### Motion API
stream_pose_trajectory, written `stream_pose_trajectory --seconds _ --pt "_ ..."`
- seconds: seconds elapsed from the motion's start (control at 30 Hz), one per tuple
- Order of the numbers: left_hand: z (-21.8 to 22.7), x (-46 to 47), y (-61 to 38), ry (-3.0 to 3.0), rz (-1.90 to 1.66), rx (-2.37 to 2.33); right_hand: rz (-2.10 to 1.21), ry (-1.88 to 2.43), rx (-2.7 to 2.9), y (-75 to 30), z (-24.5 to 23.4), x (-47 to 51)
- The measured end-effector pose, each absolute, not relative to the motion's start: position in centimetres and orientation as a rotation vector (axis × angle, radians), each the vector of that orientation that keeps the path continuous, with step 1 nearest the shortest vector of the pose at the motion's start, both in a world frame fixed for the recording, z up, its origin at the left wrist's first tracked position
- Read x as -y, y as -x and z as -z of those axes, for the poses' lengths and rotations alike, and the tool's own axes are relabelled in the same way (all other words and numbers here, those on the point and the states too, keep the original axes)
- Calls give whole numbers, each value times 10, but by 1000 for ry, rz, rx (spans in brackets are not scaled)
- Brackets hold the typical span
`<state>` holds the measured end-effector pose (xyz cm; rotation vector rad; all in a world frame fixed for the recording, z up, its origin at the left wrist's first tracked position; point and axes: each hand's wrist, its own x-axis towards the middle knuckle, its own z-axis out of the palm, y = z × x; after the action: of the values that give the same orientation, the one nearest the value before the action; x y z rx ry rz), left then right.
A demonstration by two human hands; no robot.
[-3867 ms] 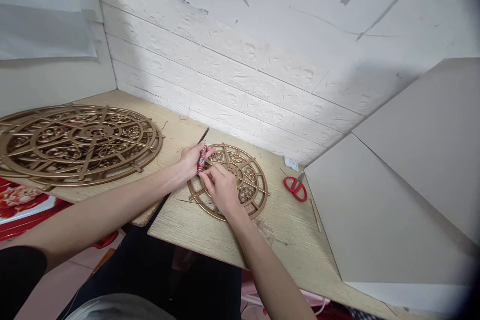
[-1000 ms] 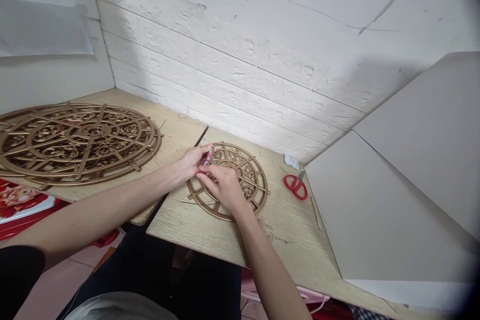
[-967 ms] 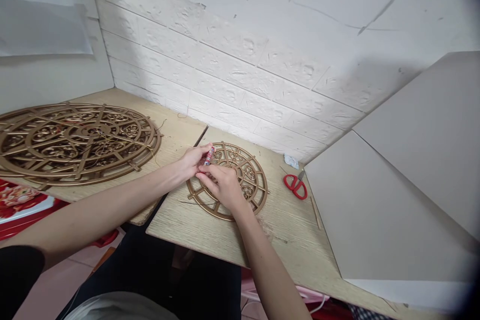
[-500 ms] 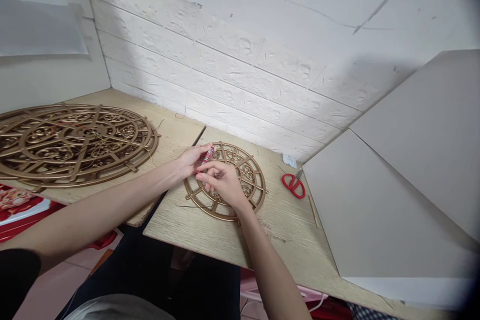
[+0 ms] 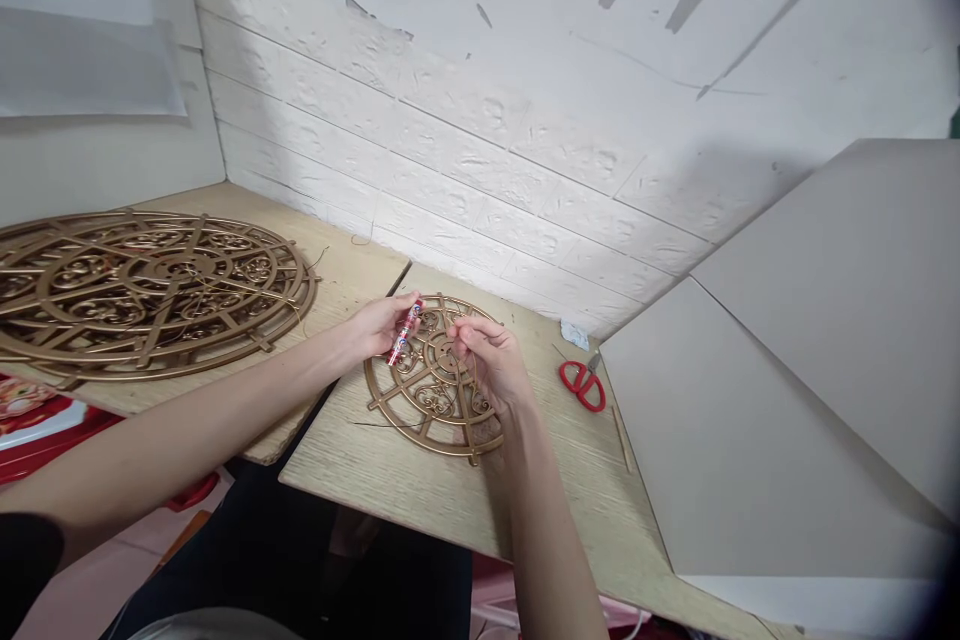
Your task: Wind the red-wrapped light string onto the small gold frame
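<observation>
My left hand [image 5: 377, 324] is closed on a slim tube [image 5: 405, 332] with a red, white and blue pattern, which tilts with its lower end toward me. Below both hands a round gold lattice panel [image 5: 434, 402] with scroll ornaments lies flat on the wooden table [image 5: 375, 465]. My right hand [image 5: 495, 360] hovers over the panel's right half, hiding part of it. Thumb and forefinger are pinched together there; what they hold, if anything, is too small to make out.
Larger gold lattice panels [image 5: 154, 345] are stacked on the left table, loose thin strands on top. Red-handled scissors [image 5: 583, 387], a thin stick [image 5: 622, 438] and a crumpled pale wrapper [image 5: 574, 334] lie at right, beside a grey-white board [image 5: 750, 440]. A white brick-patterned wall [image 5: 450, 170] stands behind.
My right hand has moved away from the tube, to the right, still pinched. The tube now shows along its length in my left hand. The view has shifted slightly.
</observation>
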<state>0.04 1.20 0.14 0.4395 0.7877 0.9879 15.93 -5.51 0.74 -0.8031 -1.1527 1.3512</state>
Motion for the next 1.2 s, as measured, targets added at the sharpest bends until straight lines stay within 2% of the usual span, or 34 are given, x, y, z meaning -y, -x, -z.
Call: stream_pose_trajectory --seconds 0.57,0.67,0.87,1.2 --pt "-5 -8 0 -476 -990 -736 -1347 804 999 -165 -9 49" --pt "-4 -7 -2 -551 -1050 -759 -1179 879 1033 -164 -6 48" --pt "-7 5 -9 -696 -1066 -730 -406 1078 1360 -153 -3 53" --pt "11 6 -16 -725 -927 -546 -490 1088 1455 -148 8 49"
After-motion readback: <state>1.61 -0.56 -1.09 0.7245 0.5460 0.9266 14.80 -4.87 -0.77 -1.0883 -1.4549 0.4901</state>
